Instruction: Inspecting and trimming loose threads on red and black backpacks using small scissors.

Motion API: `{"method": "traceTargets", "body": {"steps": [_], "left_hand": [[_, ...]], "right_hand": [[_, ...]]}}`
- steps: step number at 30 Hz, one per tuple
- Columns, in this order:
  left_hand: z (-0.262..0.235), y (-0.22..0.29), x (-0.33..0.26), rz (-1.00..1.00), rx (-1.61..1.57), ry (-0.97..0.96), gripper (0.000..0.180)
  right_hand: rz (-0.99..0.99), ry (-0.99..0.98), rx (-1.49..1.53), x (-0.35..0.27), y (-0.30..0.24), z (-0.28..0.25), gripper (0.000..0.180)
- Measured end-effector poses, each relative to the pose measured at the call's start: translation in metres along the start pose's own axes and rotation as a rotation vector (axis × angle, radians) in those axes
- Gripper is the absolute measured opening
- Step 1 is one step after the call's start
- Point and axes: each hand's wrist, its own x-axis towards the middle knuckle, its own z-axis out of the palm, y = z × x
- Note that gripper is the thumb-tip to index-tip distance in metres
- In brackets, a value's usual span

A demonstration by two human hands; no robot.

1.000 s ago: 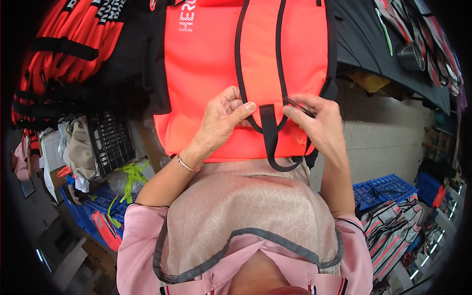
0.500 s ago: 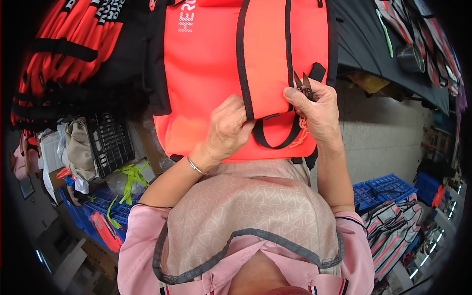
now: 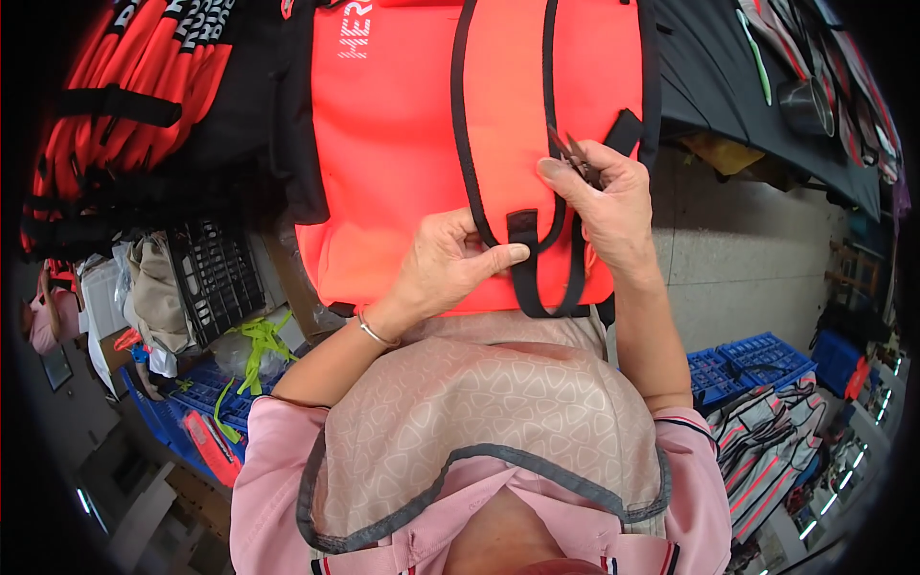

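Observation:
A bright orange-red backpack [image 3: 383,144] with black sides lies in front of me. Its padded shoulder strap [image 3: 503,105], bound in black edging, runs down towards me and ends in a black webbing loop [image 3: 525,283]. My left hand [image 3: 446,264] grips the strap's lower end, thumb on top beside the webbing and fingers partly hidden beneath. In my right hand [image 3: 613,206] is a pair of dark thread snips [image 3: 577,158], blades pointing up and left over the strap's right edge. An orange cord, mostly hidden, shows below that hand.
Stacked orange-red pieces with black straps [image 3: 134,96] lie at far left. A black crate [image 3: 216,278] and blue crates [image 3: 743,369] stand lower down on either side. On the dark-covered table at right are a metal cup [image 3: 805,105] and a pale green-and-white stick [image 3: 754,57]. Grey striped pieces [image 3: 767,450] are piled at lower right.
The strap end has turned, so its black webbing patch now faces up. My left thumb has stretched out over it. The snips have tilted further left, and the backpack has shifted slightly left.

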Motion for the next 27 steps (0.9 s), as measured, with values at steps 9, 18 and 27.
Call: {"method": "traceTargets", "body": {"steps": [9, 18, 27], "left_hand": [[-0.005, 0.005, 0.003, -0.387, -0.367, -0.048, 0.036], [-0.007, 0.001, 0.003, -0.398, -0.256, -0.037, 0.037], [-0.002, 0.000, -0.001, -0.307, -0.239, 0.026, 0.034]], "right_hand": [[-0.060, 0.129, -0.327, -0.017, -0.002, 0.009, 0.024], [-0.540, 0.205, -0.856, -0.053, 0.004, 0.000, 0.027], [-0.729, 0.241, -1.054, -0.049, 0.008, 0.005, 0.027]]}}
